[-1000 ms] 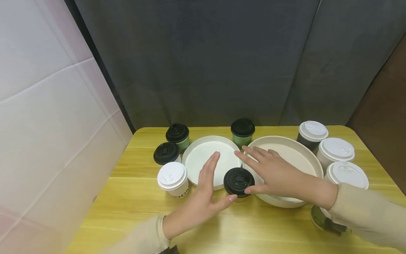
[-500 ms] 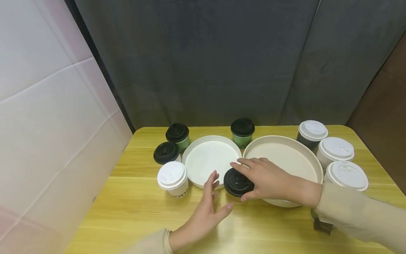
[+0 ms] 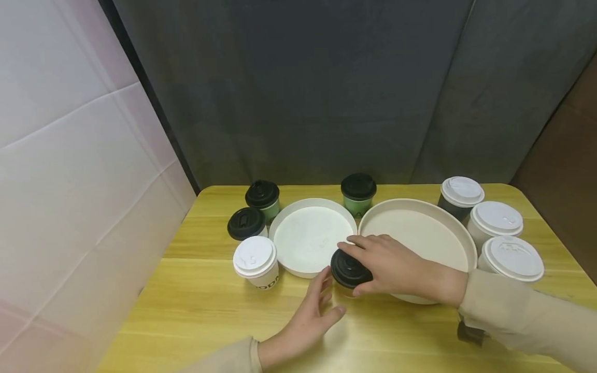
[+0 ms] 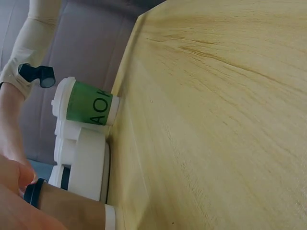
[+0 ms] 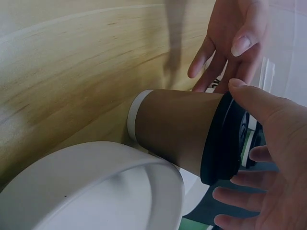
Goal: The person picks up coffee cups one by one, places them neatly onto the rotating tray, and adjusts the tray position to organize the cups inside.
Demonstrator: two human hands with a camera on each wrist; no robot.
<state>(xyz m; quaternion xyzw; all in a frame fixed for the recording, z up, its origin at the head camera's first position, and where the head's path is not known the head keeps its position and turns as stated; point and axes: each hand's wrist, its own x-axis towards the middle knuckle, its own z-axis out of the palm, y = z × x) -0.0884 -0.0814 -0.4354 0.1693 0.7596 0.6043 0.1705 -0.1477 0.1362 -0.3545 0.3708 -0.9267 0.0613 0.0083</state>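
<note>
A brown paper coffee cup (image 5: 177, 127) with a black lid (image 3: 347, 269) stands upright on the wooden table, at the front between two round trays. My right hand (image 3: 392, 264) grips its lid from above, thumb on the near edge and fingers on the far side. To the left of this cup, my left hand (image 3: 308, 324) is held low with fingers extended and thumb apart, holding nothing. In the right wrist view that left hand (image 5: 235, 45) shows just beyond the cup. The white tray (image 3: 310, 235) and the larger cream tray (image 3: 415, 228) lie directly behind.
Left of the white tray stand two black-lidded cups (image 3: 245, 224) and a white-lidded cup (image 3: 255, 261). A green black-lidded cup (image 3: 358, 194) sits behind the trays. Several white-lidded cups (image 3: 496, 223) line the right side. A green cup (image 4: 91, 103) is partly hidden by the right sleeve.
My right hand has come down from over the cream tray onto the black lid. My left hand has lowered and drawn slightly nearer me, its fingers beside the cup.
</note>
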